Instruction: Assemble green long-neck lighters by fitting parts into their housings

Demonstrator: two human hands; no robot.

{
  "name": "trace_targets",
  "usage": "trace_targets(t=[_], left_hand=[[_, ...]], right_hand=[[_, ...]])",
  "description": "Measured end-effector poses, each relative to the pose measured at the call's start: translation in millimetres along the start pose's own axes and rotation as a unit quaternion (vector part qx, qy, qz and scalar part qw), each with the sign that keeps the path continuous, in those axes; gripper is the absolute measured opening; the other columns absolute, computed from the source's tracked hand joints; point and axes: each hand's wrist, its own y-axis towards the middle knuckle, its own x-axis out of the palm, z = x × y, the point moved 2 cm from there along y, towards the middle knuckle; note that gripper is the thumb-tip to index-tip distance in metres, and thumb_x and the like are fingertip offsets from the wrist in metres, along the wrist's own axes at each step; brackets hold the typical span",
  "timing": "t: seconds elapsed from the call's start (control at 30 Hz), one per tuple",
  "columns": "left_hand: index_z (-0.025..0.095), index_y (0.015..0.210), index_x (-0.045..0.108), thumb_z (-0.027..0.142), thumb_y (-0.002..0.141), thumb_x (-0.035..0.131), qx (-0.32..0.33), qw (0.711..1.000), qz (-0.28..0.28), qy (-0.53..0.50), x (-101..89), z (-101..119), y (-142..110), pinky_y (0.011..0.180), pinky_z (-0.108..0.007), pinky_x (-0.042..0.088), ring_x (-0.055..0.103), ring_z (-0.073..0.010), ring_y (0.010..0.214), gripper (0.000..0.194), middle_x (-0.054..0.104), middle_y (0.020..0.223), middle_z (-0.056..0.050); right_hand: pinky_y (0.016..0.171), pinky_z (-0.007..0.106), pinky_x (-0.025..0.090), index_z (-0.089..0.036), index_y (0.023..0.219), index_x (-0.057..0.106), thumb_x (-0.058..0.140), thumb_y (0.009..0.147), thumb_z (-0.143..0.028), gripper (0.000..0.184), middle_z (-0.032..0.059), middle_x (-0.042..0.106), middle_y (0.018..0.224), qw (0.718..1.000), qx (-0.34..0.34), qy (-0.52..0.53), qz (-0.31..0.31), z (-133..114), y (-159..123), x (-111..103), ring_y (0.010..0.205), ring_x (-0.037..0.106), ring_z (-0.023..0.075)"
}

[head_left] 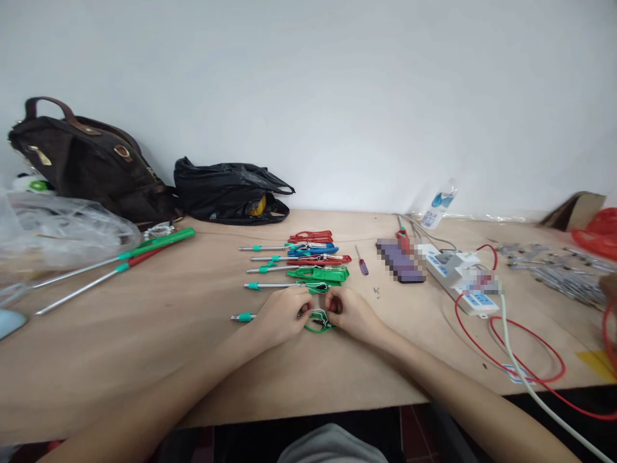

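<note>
My left hand [286, 312] and my right hand [354, 314] face each other close above the tabletop, both with fingers pinched. Thin white wire [319, 313] runs between their fingertips, and small dark parts lie by it. Below the fingers is a green plastic handle [319, 330], partly hidden by my hands. A metal rod with a teal collar [245, 317] sticks out left of my left hand, in line with that handle. Just beyond my hands lie several similar metal rods with green, red [321, 260] and blue [315, 249] handles, roughly parallel, some with white wire.
A small screwdriver [362, 262] and a purple phone [402, 260] lie right of the handles. Farther right are a power strip [453, 276], looping red cable [562, 366] and a bottle [439, 204]. Bags [231, 193] stand back left; two long rods [81, 292] lie at left.
</note>
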Motion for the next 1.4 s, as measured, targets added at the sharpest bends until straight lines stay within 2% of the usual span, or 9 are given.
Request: trace_targets(t=[0.23, 0.43, 0.57, 0.8, 1.1, 1.4], left_hand=[[0.018, 0.075, 0.057, 0.004, 0.077, 0.053, -0.004, 1.0, 0.004, -0.021, -1.1, 1, 1, 0.062, -0.026, 0.039, 0.056, -0.0161, 0.072, 0.015, 0.058, 0.075, 0.001], [0.017, 0.082, 0.058, 0.007, 0.084, 0.047, 0.095, 0.995, 0.015, 0.035, -8.7, 6, -9, 0.07, -0.029, 0.04, 0.051, -0.0192, 0.085, 0.015, 0.057, 0.094, -0.005], [0.017, 0.086, 0.062, 0.007, 0.085, 0.045, 0.108, 0.992, 0.026, 0.061, -8.4, 8, -19, 0.071, -0.031, 0.039, 0.049, -0.0207, 0.086, 0.019, 0.056, 0.094, -0.006], [0.018, 0.095, 0.062, 0.006, 0.085, 0.044, 0.085, 0.995, 0.007, 0.06, -6.9, 9, -22, 0.07, -0.031, 0.039, 0.048, -0.0205, 0.084, 0.024, 0.055, 0.095, -0.006], [0.015, 0.094, 0.061, 0.008, 0.085, 0.043, 0.009, 0.997, -0.052, 0.054, -2.6, 15, -19, 0.074, -0.035, 0.042, 0.049, -0.0238, 0.09, 0.022, 0.056, 0.099, -0.009], [0.017, 0.093, 0.062, 0.014, 0.09, 0.045, -0.062, 0.993, -0.04, 0.089, 1.9, 22, -22, 0.077, -0.039, 0.039, 0.051, -0.0247, 0.088, 0.018, 0.061, 0.096, -0.007]], right_hand=[[0.051, 0.019, 0.032, -0.018, 0.069, 0.052, 0.055, 0.061, 0.001, 0.02, -0.0055, 0.052, 0.063, 0.999, 0.013, 0.014, -0.033, 0, 5, 1, 0.058, 0.047, 0.0094], [0.053, 0.019, 0.032, -0.017, 0.067, 0.054, 0.052, 0.06, 0.003, 0.021, -0.0048, 0.053, 0.063, 1.0, -0.021, 0.011, -0.011, -1, 1, 2, 0.059, 0.046, 0.0096], [0.055, 0.02, 0.034, -0.017, 0.067, 0.054, 0.052, 0.061, 0.003, 0.021, -0.0039, 0.054, 0.065, 0.999, -0.034, 0.014, -0.002, -1, -1, 2, 0.06, 0.047, 0.0101], [0.057, 0.02, 0.035, -0.017, 0.067, 0.055, 0.053, 0.063, 0.003, 0.02, -0.0036, 0.056, 0.067, 0.999, -0.028, 0.03, 0.011, -1, -2, 2, 0.061, 0.049, 0.0102], [0.055, 0.02, 0.034, -0.018, 0.067, 0.053, 0.055, 0.06, 0.002, 0.022, -0.0045, 0.057, 0.065, 0.998, -0.001, 0.061, 0.004, 3, 2, 4, 0.059, 0.048, 0.01], [0.053, 0.02, 0.032, -0.018, 0.065, 0.054, 0.055, 0.058, 0.002, 0.02, -0.0052, 0.055, 0.063, 0.999, 0.003, 0.053, 0.003, 2, 3, 4, 0.058, 0.047, 0.0095]])
